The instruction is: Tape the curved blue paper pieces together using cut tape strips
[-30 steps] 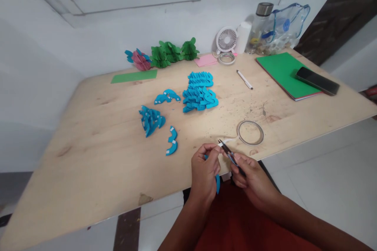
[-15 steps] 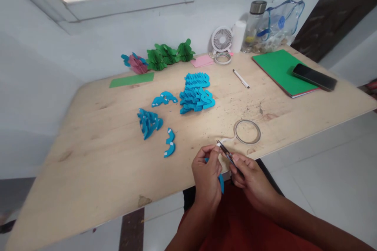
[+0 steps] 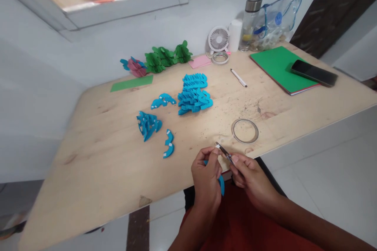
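Note:
My left hand is closed, pinching a small white bit of tape between thumb and finger. A curved blue paper piece is also in that hand, mostly hidden by the palm and fingers. Dark scissors are in my closed right hand, their blades together and their tips beside the tape. Just beyond my hands a thin tape roll lies flat on the table. Left of my hands rests a single scalloped blue paper piece with white tape squares.
Folded blue paper, another taped piece and a stack of blue cut-outs lie mid-table. Green paper shapes, a fan and a bottle line the wall. A phone rests on a green folder.
The scissor blades have come together, and the white strip that ran from the roll to my left fingers is cut through. A short bit stays in my left fingers. The view has shifted slightly.

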### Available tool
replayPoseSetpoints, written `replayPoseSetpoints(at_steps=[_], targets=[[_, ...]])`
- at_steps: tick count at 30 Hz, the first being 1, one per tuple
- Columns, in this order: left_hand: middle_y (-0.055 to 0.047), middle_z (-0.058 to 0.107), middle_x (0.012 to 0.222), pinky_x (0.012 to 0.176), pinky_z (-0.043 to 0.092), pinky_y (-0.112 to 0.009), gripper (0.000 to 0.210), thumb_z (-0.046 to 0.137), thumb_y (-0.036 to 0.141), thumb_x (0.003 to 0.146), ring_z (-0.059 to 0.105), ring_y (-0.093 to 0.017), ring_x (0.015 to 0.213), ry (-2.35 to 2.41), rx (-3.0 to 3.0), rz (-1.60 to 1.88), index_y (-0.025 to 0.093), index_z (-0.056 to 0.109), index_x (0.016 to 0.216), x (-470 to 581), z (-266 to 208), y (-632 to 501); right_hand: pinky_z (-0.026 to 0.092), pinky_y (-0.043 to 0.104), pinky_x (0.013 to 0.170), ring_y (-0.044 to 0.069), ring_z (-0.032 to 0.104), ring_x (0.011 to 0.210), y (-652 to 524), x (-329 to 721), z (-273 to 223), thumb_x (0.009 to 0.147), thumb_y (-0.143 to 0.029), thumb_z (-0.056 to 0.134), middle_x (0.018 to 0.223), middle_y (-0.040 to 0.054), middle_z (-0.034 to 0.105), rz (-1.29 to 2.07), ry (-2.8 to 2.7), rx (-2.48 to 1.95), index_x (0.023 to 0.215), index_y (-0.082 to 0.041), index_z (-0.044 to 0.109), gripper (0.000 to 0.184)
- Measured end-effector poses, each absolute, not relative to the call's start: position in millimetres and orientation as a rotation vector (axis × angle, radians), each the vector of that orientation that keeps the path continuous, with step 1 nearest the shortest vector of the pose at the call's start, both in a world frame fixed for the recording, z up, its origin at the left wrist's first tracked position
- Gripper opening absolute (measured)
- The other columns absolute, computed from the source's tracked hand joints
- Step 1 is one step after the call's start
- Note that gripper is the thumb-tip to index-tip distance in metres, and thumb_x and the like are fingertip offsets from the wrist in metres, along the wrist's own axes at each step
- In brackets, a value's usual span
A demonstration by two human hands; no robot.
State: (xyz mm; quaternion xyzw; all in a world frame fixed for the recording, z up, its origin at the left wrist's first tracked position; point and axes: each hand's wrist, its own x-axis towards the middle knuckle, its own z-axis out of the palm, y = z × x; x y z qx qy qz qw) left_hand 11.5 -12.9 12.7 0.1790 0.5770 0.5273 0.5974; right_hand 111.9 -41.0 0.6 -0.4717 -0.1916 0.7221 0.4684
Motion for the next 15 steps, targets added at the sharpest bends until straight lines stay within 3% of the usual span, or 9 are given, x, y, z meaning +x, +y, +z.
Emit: replayPoseSetpoints(at_steps=[3,9,15], targets=[[0.01,0.036,0.043,0.035,0.022,-0.016,0.018,0.07,0.029,0.065,0.024,-0.003,0.035,1.337,0.423,1.243,0.017,0.057,0.063,7,13,-15,0.008,0.023,0.04,0.003,0.014,0.043,-44,117,1,0.082,-0.046,0.063,0.055,-0.0089,0.033,1.805,-0.487,-1.138,0.076,-0.016,0.057,0.031],[0.002,0.062,0.067,0.033,0.022,-0.016,0.022,0.068,0.028,0.068,0.029,-0.002,0.035,1.286,0.386,1.199,0.018,0.05,0.074,-2,10,-14,0.009,0.022,0.04,0.003,0.015,0.043,-50,124,0,0.083,-0.046,0.062,0.056,-0.0082,0.035,1.863,-0.551,-1.156,0.076,-0.016,0.058,0.031],[0.006,0.053,0.058,0.033,0.019,-0.014,0.03,0.066,0.039,0.073,0.03,-0.003,0.034,1.097,0.294,1.007,0.019,0.053,0.092,-3,16,-12,0.01,0.023,0.04,0.003,0.016,0.04,-54,126,-6,0.084,-0.052,0.057,0.051,-0.0089,0.032,1.867,-0.683,-1.14,0.065,-0.017,0.05,0.041]])
